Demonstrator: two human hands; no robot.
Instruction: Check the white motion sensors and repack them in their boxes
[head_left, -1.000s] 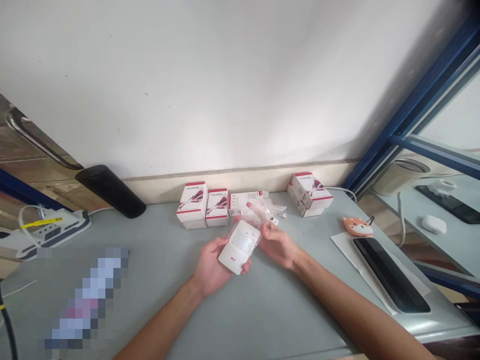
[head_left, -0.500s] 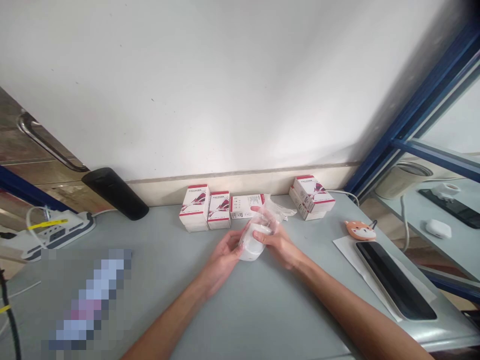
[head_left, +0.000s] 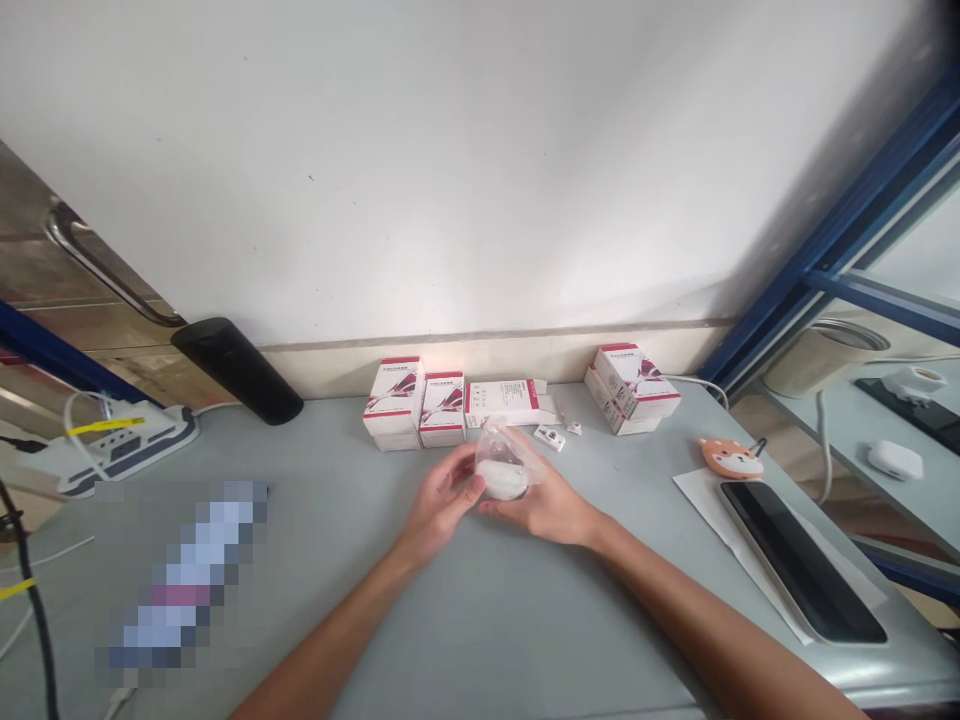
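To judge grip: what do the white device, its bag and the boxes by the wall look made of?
The white device looks like smooth hard plastic, evenly white. The bag is thin clear film, see-through and crinkled. The boxes seem printed cardboard, with sharp folded edges.

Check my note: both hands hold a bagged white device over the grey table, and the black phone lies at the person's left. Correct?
Not quite. The head view shows the black phone at the person's right, on white paper. The rest stands: the left hand and right hand hold the bagged white device over the grey table.
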